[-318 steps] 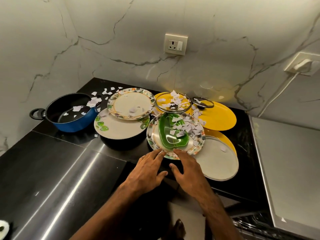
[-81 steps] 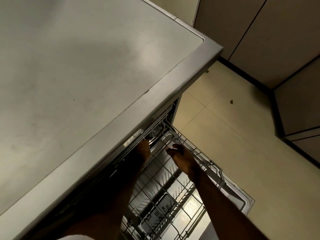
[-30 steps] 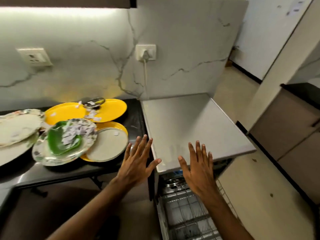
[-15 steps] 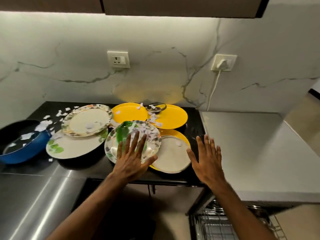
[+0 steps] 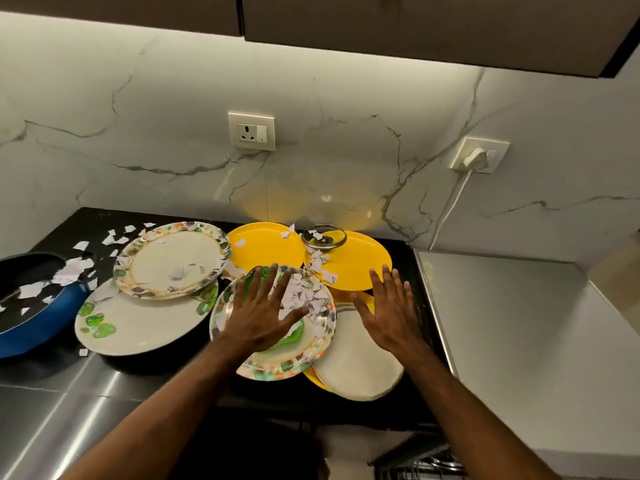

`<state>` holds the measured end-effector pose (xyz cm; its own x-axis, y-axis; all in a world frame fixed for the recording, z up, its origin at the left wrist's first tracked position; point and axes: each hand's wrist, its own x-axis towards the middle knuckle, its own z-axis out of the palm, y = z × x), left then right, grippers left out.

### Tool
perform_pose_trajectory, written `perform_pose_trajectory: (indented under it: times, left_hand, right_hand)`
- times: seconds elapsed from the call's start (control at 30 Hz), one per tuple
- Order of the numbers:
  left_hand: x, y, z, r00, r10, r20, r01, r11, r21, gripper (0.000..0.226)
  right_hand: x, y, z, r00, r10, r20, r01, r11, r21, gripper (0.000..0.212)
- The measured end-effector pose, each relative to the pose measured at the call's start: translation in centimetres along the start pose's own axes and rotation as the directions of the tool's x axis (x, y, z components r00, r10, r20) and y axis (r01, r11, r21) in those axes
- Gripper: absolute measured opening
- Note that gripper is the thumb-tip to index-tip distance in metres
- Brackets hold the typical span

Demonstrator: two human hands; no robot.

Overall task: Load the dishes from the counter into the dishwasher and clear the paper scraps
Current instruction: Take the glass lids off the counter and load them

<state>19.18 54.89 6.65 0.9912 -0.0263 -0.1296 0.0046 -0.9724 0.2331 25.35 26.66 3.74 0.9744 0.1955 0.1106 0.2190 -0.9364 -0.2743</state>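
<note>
Holding left hand (image 5: 261,317), fingers spread, empty, over scraps (image 5: 304,299) on floral plate (image 5: 277,369), centre frame | we are holding right hand (image 5: 391,317) flat, empty, above white plate (image 5: 356,372)

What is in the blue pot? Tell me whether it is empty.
Not empty: white paper scraps lie inside the blue pot and on its rim. Whether it also holds liquid, cannot tell.

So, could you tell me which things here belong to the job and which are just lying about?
Job: round floral-rimmed plates, yellow plates, green plastic dish, blue metal pot, glass lid, white paper scraps.
Unrelated: white wall socket, white plugged-in cable.
</note>
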Motion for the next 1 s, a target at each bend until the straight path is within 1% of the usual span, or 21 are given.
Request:
perform_pose_trajectory:
  times: [0.07,0.17,0.27,0.3,0.4,0.47,0.5,0.57,0.63,0.67,0.73,0.77,0.83,0.87,0.93,1.0]
  left_hand:
    - [1.8,-0.7,-0.1,1.000,-0.009,0.015,0.009,1.000,0.012,0.090]
    - [4.5,-1.7,-0.3,0.998,-0.044,0.037,0.043,0.999,0.027,0.090]
    - [7.3,-3.1,-0.4,0.997,-0.069,0.047,0.066,0.996,0.061,0.094]
    - [8.2,-3.6,-0.4,0.995,-0.085,0.053,0.081,0.994,0.069,0.099]
    - [10.8,-4.6,-0.2,0.988,-0.139,0.064,0.136,0.989,0.049,0.124]
    - [12.2,-4.7,-0.1,0.984,-0.160,0.076,0.157,0.987,0.043,0.133]
    - [12.8,-4.7,-0.1,0.983,-0.164,0.086,0.161,0.986,0.037,0.134]
    - [13.7,-4.5,-0.2,0.979,-0.170,0.112,0.168,0.985,0.035,0.124]
    - [14.5,-4.3,0.0,0.974,-0.190,0.125,0.188,0.982,0.033,0.106]
    - [14.9,-4.3,0.1,0.971,-0.201,0.131,0.200,0.980,0.025,0.101]
    - [15.6,-4.4,0.3,0.966,-0.216,0.139,0.216,0.976,0.020,0.103]
    - [16.0,-4.5,0.5,0.964,-0.224,0.142,0.224,0.974,0.016,0.107]
    - [16.6,-4.6,0.7,0.962,-0.233,0.144,0.235,0.972,0.001,0.114]
    - [16.9,-4.6,0.8,0.961,-0.237,0.143,0.240,0.971,-0.005,0.109]
    - [17.4,-4.2,0.8,0.957,-0.250,0.144,0.257,0.966,-0.035,0.093]
    - [18.0,-3.5,0.7,0.954,-0.264,0.141,0.279,0.956,-0.096,0.087]
  right_hand:
    - [2.7,0.0,0.7,0.998,0.021,0.062,-0.022,1.000,0.015,0.102]
    - [7.1,-0.1,1.8,0.986,0.047,0.162,-0.046,0.999,-0.012,0.091]
    - [11.2,-0.7,2.7,0.978,0.040,0.204,-0.041,0.999,0.001,0.086]
    - [12.5,-0.8,2.9,0.978,0.039,0.206,-0.042,0.999,0.011,0.085]
    - [16.4,-0.9,3.7,0.976,0.042,0.213,-0.051,0.998,0.037,0.078]
    - [18.8,-1.1,4.3,0.973,0.057,0.224,-0.082,0.992,0.101,0.074]
    - [19.9,-1.3,4.6,0.970,0.080,0.230,-0.116,0.982,0.149,0.070]
    - [21.7,-1.7,5.0,0.955,0.168,0.246,-0.231,0.939,0.254,0.061]
    - [23.3,-2.3,5.5,0.909,0.286,0.304,-0.392,0.836,0.385,0.059]
    - [24.0,-2.6,5.8,0.868,0.345,0.357,-0.484,0.749,0.454,0.059]
    - [25.1,-2.5,7.0,0.773,0.435,0.462,-0.635,0.516,0.575,0.055]
    - [25.7,-2.3,7.8,0.738,0.453,0.500,-0.670,0.400,0.626,0.051]
    - [26.6,-2.1,9.0,0.698,0.455,0.553,-0.696,0.246,0.675,0.046]
    - [26.9,-2.1,9.4,0.686,0.443,0.577,-0.703,0.197,0.684,0.043]
    - [27.3,-2.1,9.8,0.677,0.410,0.611,-0.707,0.132,0.695,0.034]
    - [27.2,-2.3,9.9,0.670,0.411,0.618,-0.710,0.112,0.695,0.024]
